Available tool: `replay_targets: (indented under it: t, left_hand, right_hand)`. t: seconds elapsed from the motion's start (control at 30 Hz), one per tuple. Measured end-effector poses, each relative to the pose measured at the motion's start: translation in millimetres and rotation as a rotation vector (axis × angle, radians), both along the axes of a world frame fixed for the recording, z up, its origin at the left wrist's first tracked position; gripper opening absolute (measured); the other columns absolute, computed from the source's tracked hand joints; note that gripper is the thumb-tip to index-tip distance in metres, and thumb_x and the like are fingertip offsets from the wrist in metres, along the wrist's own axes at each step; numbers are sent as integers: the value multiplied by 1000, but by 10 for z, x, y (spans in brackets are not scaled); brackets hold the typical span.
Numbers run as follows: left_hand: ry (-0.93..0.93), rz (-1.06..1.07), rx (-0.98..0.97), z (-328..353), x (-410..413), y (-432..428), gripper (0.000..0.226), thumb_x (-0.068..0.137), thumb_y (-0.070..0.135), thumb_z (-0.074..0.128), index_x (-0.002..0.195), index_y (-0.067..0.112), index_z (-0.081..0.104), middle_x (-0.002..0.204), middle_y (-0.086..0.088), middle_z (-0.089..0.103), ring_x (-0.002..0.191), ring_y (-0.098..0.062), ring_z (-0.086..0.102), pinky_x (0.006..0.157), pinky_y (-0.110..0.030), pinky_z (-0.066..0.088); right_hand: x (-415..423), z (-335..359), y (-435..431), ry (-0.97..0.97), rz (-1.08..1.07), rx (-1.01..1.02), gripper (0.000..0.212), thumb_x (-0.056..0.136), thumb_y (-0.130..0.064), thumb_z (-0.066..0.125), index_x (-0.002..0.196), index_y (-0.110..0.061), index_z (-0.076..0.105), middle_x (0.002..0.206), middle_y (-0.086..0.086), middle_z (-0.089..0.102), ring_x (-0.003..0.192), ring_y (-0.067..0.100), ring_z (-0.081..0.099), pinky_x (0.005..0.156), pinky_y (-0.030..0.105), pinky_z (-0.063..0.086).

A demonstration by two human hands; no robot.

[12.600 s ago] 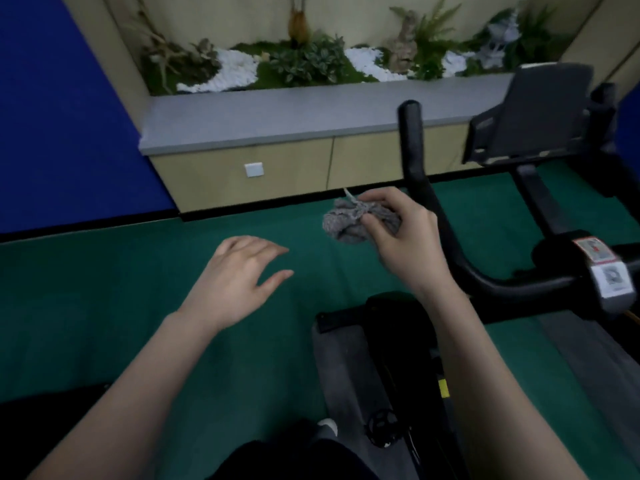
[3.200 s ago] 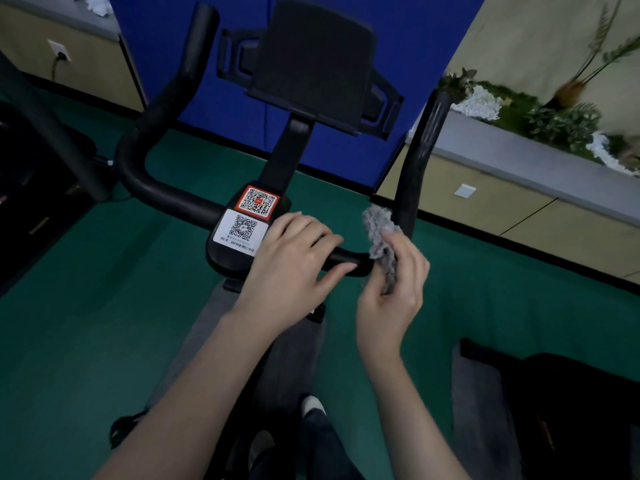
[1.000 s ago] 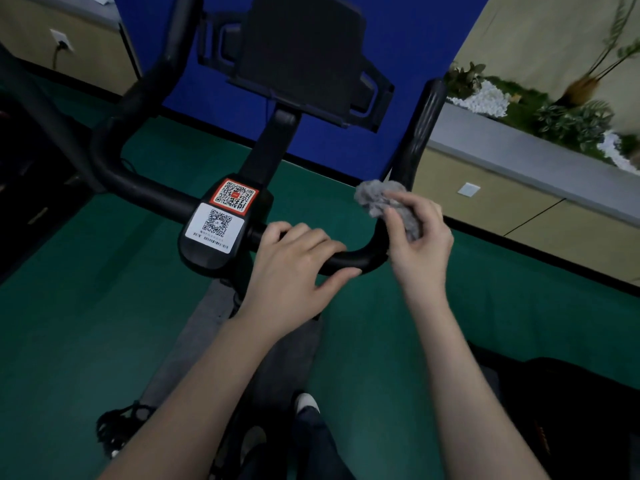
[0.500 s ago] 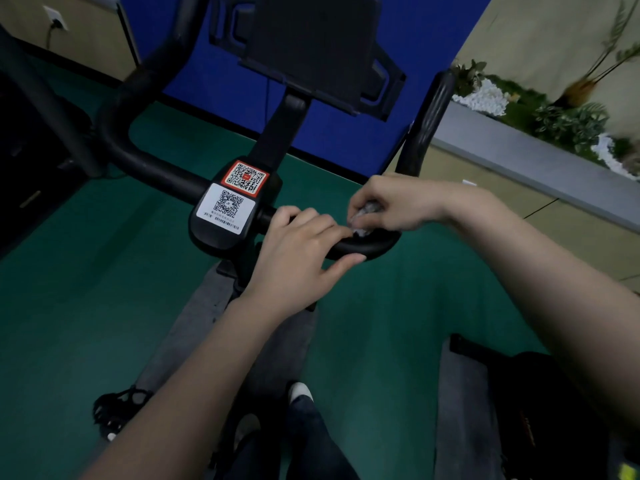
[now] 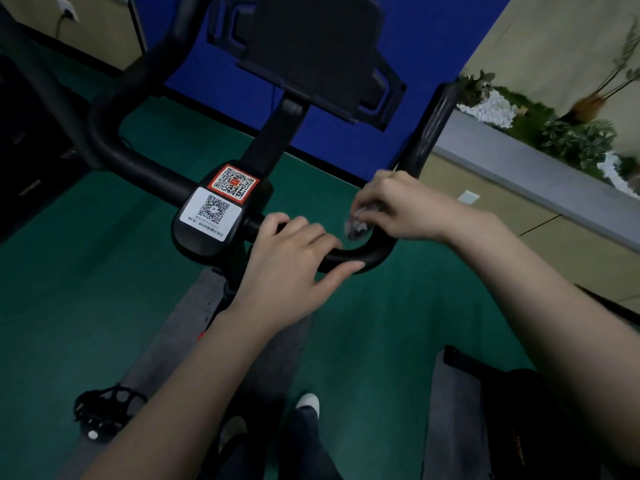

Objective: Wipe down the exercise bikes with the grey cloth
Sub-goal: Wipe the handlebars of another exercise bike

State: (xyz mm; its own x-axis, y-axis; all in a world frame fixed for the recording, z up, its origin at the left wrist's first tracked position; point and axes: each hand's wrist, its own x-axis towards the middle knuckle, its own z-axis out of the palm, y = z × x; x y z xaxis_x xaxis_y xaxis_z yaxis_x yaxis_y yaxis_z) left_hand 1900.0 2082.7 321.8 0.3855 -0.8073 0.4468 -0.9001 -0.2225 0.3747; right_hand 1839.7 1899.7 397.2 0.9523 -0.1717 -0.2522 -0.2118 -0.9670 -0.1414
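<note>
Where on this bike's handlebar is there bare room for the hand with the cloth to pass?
Bare: the black tubular handlebar from its left bend to the black block with QR stickers, and its right horn above the right hand. Crowded: the right bend, where the left hand holds the bar beside the crumpled grey cloth.

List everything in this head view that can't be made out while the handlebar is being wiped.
The grey cloth: head view, mostly hidden under the right hand; the exposed bit is blurred.
The handlebar: head view, the stretch under the left hand is covered.
The white label: head view, print below its code too small to read.
The tablet holder: head view, top cut off by the upper edge.
</note>
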Motion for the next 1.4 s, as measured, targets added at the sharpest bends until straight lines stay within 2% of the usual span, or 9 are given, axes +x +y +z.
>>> replay_targets:
  t: [0.1,0.27,0.5,0.63,0.73,0.93,1.1,1.3,1.4]
  left_hand:
    - [-1,46,18,16,-46,-47,46,91,56,46,89,17,70,79,5,66,82,-19,59,91,-40,39]
    - [29,43,77,119,-194,-257,48,91,56,40,97,17,68,84,3,65,85,-20,60,87,-39,43]
    - [60,63,84,136,-280,-418,45,89,52,40,104,18,66,78,5,66,68,-19,63,66,-33,47]
    - [85,100,50,124,-290,-435,44,86,53,43,103,21,68,77,7,69,59,-20,65,54,-30,49]
    - [91,116,21,114,-292,-448,45,85,55,43,105,24,68,79,10,70,60,-18,66,53,-28,50]
    - [82,125,-3,82,-299,-449,44,85,55,46,107,23,69,82,10,71,61,-17,66,56,-30,53]
    - [88,132,-11,80,-300,-455,43,85,56,47,107,25,68,83,11,71,64,-16,67,58,-27,52]
    - [97,137,-10,89,-302,-457,39,84,55,52,106,28,68,83,14,69,67,-11,66,62,-23,47]
    - [94,143,-9,95,-311,-451,38,84,54,52,106,28,68,83,14,69,66,-10,65,62,-22,44]
  right_hand:
    - [-162,-151,-38,-374,-81,25,15,90,-7,59,99,-6,71,96,7,70,98,27,53,88,30,41]
    - [-398,-533,125,-945,-336,197,17,88,3,60,98,-5,72,99,-2,67,100,24,54,89,16,40]
    - [-324,-713,216,-1292,-658,489,20,89,6,55,97,-5,69,100,3,66,107,26,58,95,31,46]
    - [-358,-778,358,-1386,-809,666,23,91,5,53,101,-11,66,109,8,65,112,19,59,99,28,45]
    - [-282,-756,362,-1491,-1003,839,20,94,0,54,104,-14,65,114,11,66,112,22,61,101,41,47]
    - [-409,-899,717,-1486,-1223,1032,20,96,-13,54,113,-21,62,121,5,64,116,22,59,102,53,45]
    - [-304,-844,382,-1311,-1456,1585,19,98,-14,51,105,-27,63,120,10,66,110,27,63,98,52,48]
    - [-419,-915,521,-1031,-1376,1914,18,99,-14,47,108,-14,62,100,9,71,86,20,67,77,33,56]
    - [-411,-888,474,-936,-1349,2000,20,99,-14,44,95,-14,64,94,11,67,86,23,63,87,37,51]
